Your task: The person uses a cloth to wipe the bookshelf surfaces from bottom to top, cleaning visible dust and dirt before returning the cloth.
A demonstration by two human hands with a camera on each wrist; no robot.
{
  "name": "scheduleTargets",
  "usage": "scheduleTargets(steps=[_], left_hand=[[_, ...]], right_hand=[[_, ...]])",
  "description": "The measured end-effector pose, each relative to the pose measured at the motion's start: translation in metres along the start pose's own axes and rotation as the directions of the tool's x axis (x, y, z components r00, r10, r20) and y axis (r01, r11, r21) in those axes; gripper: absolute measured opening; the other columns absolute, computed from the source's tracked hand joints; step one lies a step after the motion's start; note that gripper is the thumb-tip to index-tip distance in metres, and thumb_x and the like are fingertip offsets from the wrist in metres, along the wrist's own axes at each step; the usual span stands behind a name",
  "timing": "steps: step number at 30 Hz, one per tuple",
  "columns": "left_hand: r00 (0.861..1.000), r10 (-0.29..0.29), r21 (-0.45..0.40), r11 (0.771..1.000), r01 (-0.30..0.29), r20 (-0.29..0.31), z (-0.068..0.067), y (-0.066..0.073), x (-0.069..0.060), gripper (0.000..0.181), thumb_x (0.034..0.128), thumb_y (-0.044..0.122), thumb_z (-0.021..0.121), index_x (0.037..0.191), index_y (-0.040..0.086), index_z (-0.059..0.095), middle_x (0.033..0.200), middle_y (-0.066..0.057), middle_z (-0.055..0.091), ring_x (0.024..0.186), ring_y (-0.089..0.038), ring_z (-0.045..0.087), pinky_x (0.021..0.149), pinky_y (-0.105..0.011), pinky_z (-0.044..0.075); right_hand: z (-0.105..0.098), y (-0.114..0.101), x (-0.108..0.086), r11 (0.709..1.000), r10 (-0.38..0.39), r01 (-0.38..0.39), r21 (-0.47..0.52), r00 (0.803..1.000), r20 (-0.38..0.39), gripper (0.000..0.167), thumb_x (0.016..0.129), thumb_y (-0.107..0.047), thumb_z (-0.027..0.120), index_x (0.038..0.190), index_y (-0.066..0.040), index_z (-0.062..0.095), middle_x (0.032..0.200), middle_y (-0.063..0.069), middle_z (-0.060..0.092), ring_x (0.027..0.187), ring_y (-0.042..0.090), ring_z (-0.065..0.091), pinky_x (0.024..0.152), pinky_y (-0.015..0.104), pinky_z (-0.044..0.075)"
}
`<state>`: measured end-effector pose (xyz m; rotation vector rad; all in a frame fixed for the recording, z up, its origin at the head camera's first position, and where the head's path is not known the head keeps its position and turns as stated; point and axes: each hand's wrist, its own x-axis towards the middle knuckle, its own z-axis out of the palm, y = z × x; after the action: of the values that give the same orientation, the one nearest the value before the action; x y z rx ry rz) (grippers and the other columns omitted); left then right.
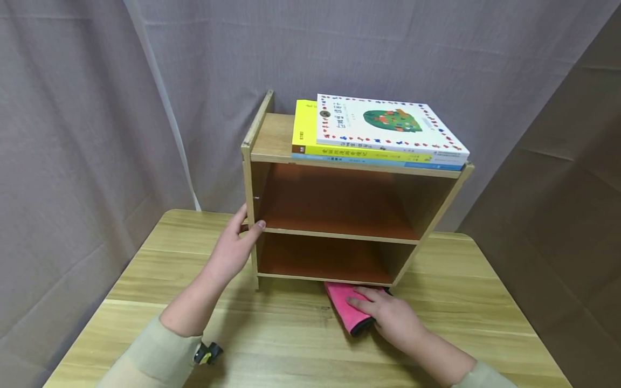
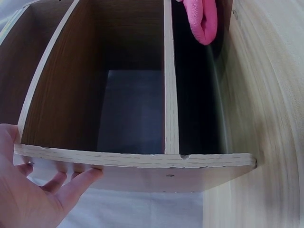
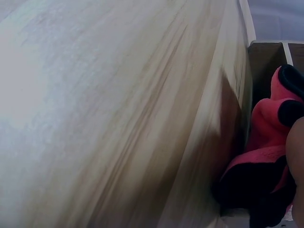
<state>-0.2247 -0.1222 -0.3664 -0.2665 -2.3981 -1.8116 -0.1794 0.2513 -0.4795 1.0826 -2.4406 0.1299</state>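
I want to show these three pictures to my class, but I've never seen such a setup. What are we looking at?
There is no machine, just a person's bare hands. The wide picture comes from a camera on the head; the close ones from a camera on each wrist. On the wooden table is a small shelf with books stacked on top. The left hand grips its side. The right hand touches a pink cloth by the lowest board; its exact grip is unclear.

Left grip (image 1: 232, 252) holds shelf (image 1: 339, 236) by side; right grip (image 1: 394, 317) on pink cloth (image 1: 343, 306); books (image 1: 383, 125) atop.
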Motion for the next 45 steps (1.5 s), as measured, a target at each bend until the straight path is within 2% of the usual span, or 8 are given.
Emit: scheduleTargets(steps=[5,11,29,38,45], left_hand=[[1.0,0.01,0.003,1.0,-0.01,-0.004,0.0,0.001,-0.002,0.058,0.0999,0.043,0.056,0.153,0.042,0.032,0.152,-0.001,0.038,0.123,-0.031,0.048,0.091,-0.049,0.049],[1.0,0.007,0.0,1.0,-0.007,-0.003,0.0,-0.001,-0.001,0.059,0.1003,0.043,0.056,0.153,0.041,0.031,0.153,-0.001,0.037,0.124,-0.031,0.048,0.092,-0.049,0.049],[1.0,0.013,-0.011,1.0,-0.013,-0.019,0.0,-0.001,-0.003,0.058,0.0998,0.042,0.057,0.153,0.041,0.032,0.152,-0.003,0.035,0.125,-0.03,0.047,0.093,-0.049,0.048],[1.0,-0.004,-0.001,1.0,0.004,-0.02,0.002,0.0,-0.004,0.061,0.0985,0.047,0.057,0.153,0.042,0.03,0.155,-0.002,0.032,0.126,-0.029,0.047,0.092,-0.049,0.049],[1.0,-0.001,0.004,1.0,0.001,-0.027,0.002,0.001,-0.002,0.063,0.0987,0.047,0.057,0.155,0.038,0.03,0.156,-0.001,0.031,0.127,-0.03,0.046,0.094,-0.051,0.048]], right_hand=[[0.001,-0.003,0.003,1.0,-0.013,0.013,0.017,1.0,-0.016,0.068,0.065,0.013,0.063,0.121,-0.025,0.072,0.127,0.005,0.065,0.102,0.029,0.068,0.063,0.041,0.057],[0.002,-0.006,0.007,0.999,-0.028,0.029,0.038,0.999,-0.031,0.071,0.064,0.015,0.062,0.122,-0.025,0.072,0.127,0.005,0.065,0.103,0.028,0.068,0.059,0.038,0.056],[0.013,-0.014,0.021,0.992,-0.097,0.103,0.068,0.991,-0.086,0.066,0.066,0.013,0.058,0.121,-0.021,0.072,0.125,0.007,0.066,0.106,0.027,0.067,0.076,0.042,0.058],[0.016,-0.021,0.027,0.992,-0.099,0.105,0.072,0.991,-0.089,0.067,0.066,0.012,0.059,0.121,-0.023,0.072,0.125,0.006,0.066,0.106,0.027,0.067,0.068,0.04,0.058],[0.015,-0.025,0.033,0.993,-0.097,0.102,0.064,0.992,-0.078,0.068,0.065,0.012,0.06,0.122,-0.023,0.071,0.126,0.007,0.065,0.105,0.027,0.067,0.063,0.038,0.057]])
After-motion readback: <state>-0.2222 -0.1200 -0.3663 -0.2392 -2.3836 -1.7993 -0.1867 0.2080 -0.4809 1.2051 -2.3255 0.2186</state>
